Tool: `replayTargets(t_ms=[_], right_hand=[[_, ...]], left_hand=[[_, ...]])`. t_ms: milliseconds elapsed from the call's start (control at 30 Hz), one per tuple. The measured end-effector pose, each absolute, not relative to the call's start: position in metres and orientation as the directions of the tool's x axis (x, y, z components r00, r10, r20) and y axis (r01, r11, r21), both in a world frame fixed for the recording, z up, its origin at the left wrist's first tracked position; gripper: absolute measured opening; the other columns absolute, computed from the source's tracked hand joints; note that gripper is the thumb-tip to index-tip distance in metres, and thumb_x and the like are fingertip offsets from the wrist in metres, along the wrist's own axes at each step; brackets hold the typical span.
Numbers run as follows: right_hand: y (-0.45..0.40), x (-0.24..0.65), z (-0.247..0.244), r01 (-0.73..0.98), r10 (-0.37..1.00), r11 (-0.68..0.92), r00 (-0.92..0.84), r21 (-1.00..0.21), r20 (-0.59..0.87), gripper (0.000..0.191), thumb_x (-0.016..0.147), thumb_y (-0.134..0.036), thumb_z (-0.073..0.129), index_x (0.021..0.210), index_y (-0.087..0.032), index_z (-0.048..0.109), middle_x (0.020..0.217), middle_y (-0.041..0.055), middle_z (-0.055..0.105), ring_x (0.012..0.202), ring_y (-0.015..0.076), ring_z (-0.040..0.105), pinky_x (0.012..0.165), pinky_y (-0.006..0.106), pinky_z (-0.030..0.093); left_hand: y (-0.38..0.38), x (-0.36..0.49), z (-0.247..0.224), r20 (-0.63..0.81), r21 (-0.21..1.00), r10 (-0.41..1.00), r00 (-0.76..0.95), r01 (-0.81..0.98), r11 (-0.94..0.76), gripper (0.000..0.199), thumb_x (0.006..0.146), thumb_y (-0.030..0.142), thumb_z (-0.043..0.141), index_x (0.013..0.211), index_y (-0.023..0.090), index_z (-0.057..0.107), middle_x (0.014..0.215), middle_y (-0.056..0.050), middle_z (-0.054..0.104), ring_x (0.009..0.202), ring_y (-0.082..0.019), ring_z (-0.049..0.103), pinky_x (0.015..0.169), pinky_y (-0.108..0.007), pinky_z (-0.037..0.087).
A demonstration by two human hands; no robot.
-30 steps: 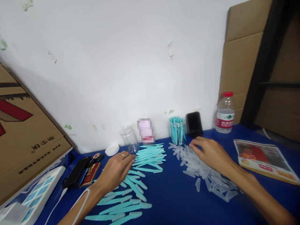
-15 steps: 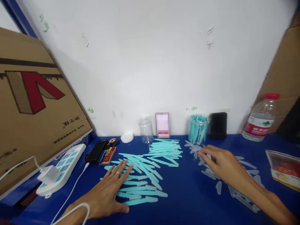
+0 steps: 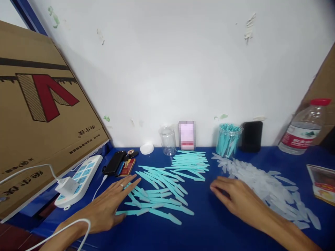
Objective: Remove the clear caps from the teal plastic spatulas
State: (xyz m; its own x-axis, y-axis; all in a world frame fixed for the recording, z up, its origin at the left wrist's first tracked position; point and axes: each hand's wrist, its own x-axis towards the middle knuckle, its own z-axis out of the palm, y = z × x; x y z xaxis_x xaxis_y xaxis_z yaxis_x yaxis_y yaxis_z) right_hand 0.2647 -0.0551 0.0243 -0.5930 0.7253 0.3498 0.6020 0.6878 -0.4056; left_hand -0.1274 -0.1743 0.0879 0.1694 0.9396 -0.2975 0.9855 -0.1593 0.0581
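Observation:
My left hand (image 3: 107, 205) lies with fingers spread at the left edge of a loose heap of turquoise eyebrow razors (image 3: 162, 181); its fingertips are at the nearest ones. A second, tidier group of turquoise razors (image 3: 190, 162) lies behind, toward the wall. My right hand (image 3: 235, 195) hovers over the blue table, just left of a spread of translucent blade covers (image 3: 261, 177). Its thumb and fingers are curled together at the tips; whatever may be between them is hidden. My right forearm lies across part of the covers.
Along the wall stand an empty clear jar (image 3: 168, 141), a blurred card (image 3: 187, 136), a jar full of turquoise razors (image 3: 228, 139), a black object (image 3: 251, 136) and a water bottle (image 3: 303, 130). A white lid (image 3: 147, 149), power strip (image 3: 81, 181) and pouch (image 3: 324, 184) lie around.
My right hand has drawn back from the blade covers, leftward and nearer to me. My left hand has slid left off the razors, some of which have shifted. The view has tilted slightly.

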Motion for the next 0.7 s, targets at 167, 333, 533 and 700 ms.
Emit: replayTargets(t_ms=[167,333,533,700], right_hand=[[-0.067,0.247,0.014,0.528,0.691,0.704,-0.662,-0.475,0.289,0.039,0.098,-0.037,0.035,0.084,-0.023,0.069,0.077,0.0056,0.065,0.061,0.0175,0.062,0.058,0.028,0.050],[-0.066,0.251,0.008,0.527,0.704,0.697,-0.632,-0.486,0.325,0.039,0.098,-0.038,0.035,0.085,-0.023,0.070,0.078,0.0056,0.065,0.061,0.0172,0.062,0.058,0.028,0.050],[-0.056,0.261,0.011,0.585,0.731,0.682,-0.552,-0.439,0.401,0.037,0.097,-0.037,0.037,0.087,-0.023,0.070,0.078,0.0047,0.065,0.061,0.0165,0.063,0.059,0.027,0.050],[-0.053,0.267,0.013,0.595,0.727,0.686,-0.553,-0.419,0.407,0.038,0.098,-0.035,0.036,0.088,-0.023,0.070,0.079,0.0047,0.065,0.063,0.0166,0.063,0.062,0.028,0.050]], left_hand=[[-0.172,-0.139,0.082,-0.310,-0.018,0.922,0.230,0.969,-0.248,0.108,0.062,0.012,0.058,0.152,0.034,0.003,0.161,-0.006,0.009,0.146,-0.033,0.010,0.115,-0.058,0.019],[-0.146,-0.120,0.081,-0.301,-0.097,0.909,0.289,0.939,-0.330,0.109,0.059,0.014,0.060,0.152,0.029,0.005,0.159,-0.012,0.016,0.144,-0.037,0.016,0.111,-0.061,0.024],[-0.125,-0.108,0.084,-0.300,-0.196,0.904,0.305,0.908,-0.371,0.078,0.064,0.018,0.060,0.138,0.019,0.038,0.142,-0.016,0.043,0.131,-0.036,0.039,0.107,-0.054,0.032],[-0.120,-0.104,0.084,-0.297,-0.213,0.896,0.329,0.892,-0.398,0.055,0.065,0.015,0.058,0.120,0.018,0.049,0.125,-0.014,0.052,0.122,-0.033,0.046,0.104,-0.050,0.036]])
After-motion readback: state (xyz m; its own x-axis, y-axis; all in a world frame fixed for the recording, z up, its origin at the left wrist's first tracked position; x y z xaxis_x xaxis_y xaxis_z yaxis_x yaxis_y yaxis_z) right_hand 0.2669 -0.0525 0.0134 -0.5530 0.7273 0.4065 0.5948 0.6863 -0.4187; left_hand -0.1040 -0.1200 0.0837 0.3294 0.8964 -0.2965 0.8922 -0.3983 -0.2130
